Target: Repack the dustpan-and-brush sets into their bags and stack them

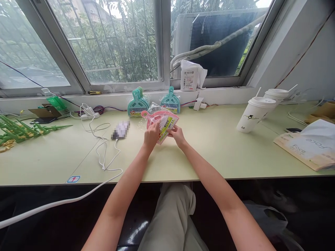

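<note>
Above the table's middle I hold a pink mini dustpan set (150, 116) in clear plastic wrap, tilted, its handle toward the upper left. A yellow-green printed label (165, 126) covers its right part. My left hand (152, 134) is closed on the lower left side of the set. At the lower right edge, my right hand (178, 136) grips it, with some fingers hidden behind. Just beyond stand teal dustpan sets of the same shape: a stack of several (138, 103) on the left and another (170, 100) on the right, partly behind the pink one.
White cables and a phone-like object (120, 130), blurred out, lie left of my hands. Lidded paper cups (248, 116) and a tissue pack (309, 146) are at the right. A power strip (90, 115) and green plant stems (23, 130) lie left; a white package (192, 76) sits on the sill.
</note>
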The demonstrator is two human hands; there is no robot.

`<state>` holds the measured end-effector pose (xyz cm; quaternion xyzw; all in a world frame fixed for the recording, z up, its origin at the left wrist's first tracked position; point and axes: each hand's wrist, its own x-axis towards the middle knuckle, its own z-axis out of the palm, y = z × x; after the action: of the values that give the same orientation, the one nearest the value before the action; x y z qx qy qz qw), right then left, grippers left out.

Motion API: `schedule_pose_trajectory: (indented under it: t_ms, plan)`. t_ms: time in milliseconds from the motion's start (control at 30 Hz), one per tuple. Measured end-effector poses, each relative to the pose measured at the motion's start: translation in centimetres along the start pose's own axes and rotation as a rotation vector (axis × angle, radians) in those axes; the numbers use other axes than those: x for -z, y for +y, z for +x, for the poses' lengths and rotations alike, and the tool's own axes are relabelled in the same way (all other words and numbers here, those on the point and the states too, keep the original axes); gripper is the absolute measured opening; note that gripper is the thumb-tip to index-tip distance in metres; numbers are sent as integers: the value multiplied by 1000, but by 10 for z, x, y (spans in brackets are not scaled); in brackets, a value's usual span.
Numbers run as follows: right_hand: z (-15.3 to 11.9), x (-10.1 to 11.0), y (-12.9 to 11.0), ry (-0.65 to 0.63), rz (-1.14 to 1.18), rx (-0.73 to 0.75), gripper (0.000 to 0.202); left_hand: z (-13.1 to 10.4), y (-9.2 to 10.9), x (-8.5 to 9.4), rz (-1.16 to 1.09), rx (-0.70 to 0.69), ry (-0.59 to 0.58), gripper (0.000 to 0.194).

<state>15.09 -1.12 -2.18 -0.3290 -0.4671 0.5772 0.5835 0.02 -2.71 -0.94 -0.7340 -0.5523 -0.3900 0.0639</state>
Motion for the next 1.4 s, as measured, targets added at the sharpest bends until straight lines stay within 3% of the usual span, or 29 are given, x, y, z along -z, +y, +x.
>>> schedule_pose_trajectory:
  t_ms: [167,367,667,1000,1400]
  plan:
    - [2,3,0,19,12,3,27,1,-3,-3,1,-110,-110,39]
    - [3,3,1,30,12,-12,25,2,-6,-9,42,-161,-77,39]
    - [3,6,1,71,28,2,25,0,9,0,179,-263,-116,48]
    - [-1,-1,0,-72,-60,-6,34,-1,19,-2,239,-134,-78,45]
    - [-5,-4,0,-154,-66,-13,38,-1,14,-2,125,-146,-69,48]
